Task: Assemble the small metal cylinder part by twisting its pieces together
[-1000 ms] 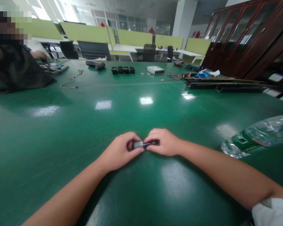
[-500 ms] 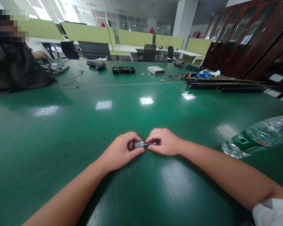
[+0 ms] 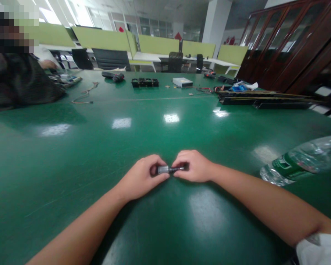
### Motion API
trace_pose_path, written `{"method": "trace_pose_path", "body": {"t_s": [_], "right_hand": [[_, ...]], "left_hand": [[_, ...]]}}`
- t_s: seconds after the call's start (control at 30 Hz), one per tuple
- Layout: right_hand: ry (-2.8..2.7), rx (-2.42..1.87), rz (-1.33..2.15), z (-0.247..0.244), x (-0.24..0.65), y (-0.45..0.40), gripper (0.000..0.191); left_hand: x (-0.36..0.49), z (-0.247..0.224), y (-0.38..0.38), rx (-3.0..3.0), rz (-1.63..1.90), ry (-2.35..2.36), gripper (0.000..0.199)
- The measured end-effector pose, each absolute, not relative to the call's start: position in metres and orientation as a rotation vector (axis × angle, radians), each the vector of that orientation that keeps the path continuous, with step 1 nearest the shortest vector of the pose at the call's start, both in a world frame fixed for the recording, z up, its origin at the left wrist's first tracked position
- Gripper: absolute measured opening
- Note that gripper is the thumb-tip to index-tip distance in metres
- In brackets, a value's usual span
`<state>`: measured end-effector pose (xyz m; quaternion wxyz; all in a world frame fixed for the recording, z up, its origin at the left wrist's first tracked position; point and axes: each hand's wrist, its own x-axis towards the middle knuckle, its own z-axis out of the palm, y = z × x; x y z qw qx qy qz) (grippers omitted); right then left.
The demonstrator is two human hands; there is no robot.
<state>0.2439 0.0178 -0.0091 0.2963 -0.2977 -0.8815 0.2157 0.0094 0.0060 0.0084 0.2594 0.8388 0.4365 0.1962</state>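
Low over the green table, both hands are on a small cylindrical part with a silver-grey body and a narrower dark end pointing right. My left hand is closed round the body, thumb on the near side and fingers on the far side. The thin dark end lies between the thumb and fingertips of my right hand. Little space separates the two sets of fingertips. Part of the piece is hidden inside the hands, so its exact kind cannot be told.
A clear plastic bottle with a green label lies at the right. Farther back are a cable, a black module row, a silver box and long black bars. Another person in dark clothing is at the left.
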Motion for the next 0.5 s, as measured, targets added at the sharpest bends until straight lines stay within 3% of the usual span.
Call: {"method": "trace_pose_path", "body": {"t_s": [0.5], "right_hand": [[-2.333,-0.890,0.556,-0.0082,0.2442,0.0168,0.007]], "left_hand": [[0.0102,0.0107,0.0056,2.273,0.528,1.188,0.024]]}}
